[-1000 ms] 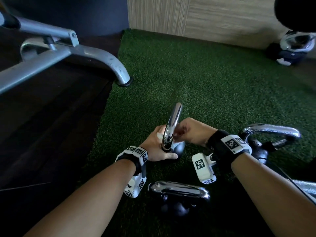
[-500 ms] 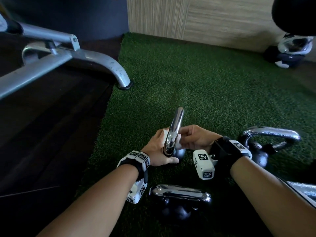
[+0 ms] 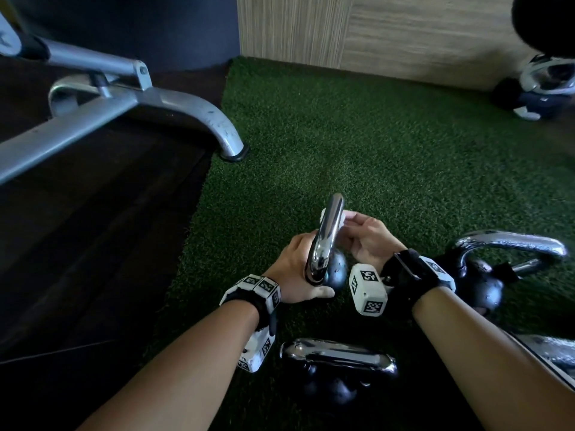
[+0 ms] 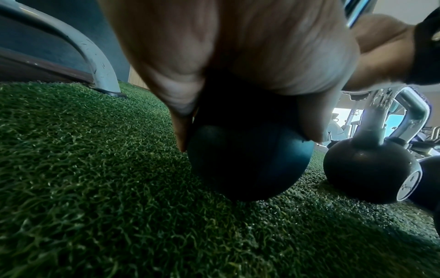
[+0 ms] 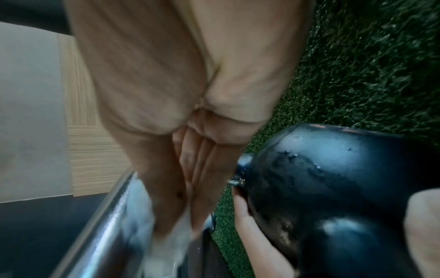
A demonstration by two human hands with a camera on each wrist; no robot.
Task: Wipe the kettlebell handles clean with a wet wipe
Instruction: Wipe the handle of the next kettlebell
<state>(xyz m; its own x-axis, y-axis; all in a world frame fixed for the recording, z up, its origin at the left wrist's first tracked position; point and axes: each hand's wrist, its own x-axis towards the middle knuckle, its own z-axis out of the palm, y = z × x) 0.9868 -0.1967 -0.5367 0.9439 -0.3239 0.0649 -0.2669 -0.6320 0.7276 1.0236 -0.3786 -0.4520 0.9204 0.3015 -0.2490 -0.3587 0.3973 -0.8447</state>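
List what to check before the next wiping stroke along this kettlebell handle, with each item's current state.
1. Wet wipe pressed on the chrome handle by the right hand: ok.
2. Left hand steadying the kettlebell at its ball: ok.
3. Ball seated on the turf: ok.
4. Handle's lower end covered: cannot tell.
5. Neighbouring kettlebell apart from the right wrist: cannot tell.

We see green artificial turf point(image 3: 389, 157) underfoot, a dark floor point(image 3: 93, 228) to its left, a grey metal bench frame point(image 3: 130, 101) with one foot at the turf's edge, and a wood-grain wall panel point(image 3: 389, 35) behind.
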